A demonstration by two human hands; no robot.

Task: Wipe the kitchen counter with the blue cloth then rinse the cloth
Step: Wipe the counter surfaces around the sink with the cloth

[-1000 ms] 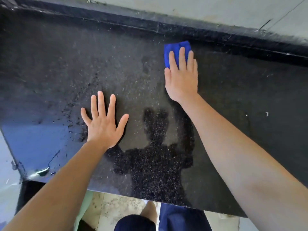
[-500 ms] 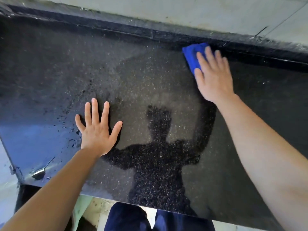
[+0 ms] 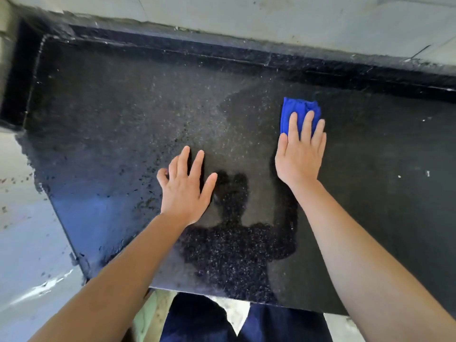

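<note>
The black speckled kitchen counter [image 3: 123, 124] fills most of the view and looks wet, with a duller wiped patch in the middle. A folded blue cloth [image 3: 291, 112] lies flat on it right of centre. My right hand [image 3: 299, 154] presses down on the cloth's near half, fingers straight and together. My left hand [image 3: 185, 186] hovers or rests on the bare counter to the left of it, fingers spread and slightly curled, holding nothing.
A raised black lip [image 3: 222, 55] runs along the counter's back, under a pale wall [image 3: 246, 16]. A light grey surface [image 3: 27, 230] adjoins the counter's left edge. The front edge [image 3: 222, 296] is near my legs. Water droplets [image 3: 148, 183] dot the left part.
My right hand has pulled the cloth back from the rear lip toward me. My left hand has lifted its palm and curled its fingers a little. The camera has shifted left.
</note>
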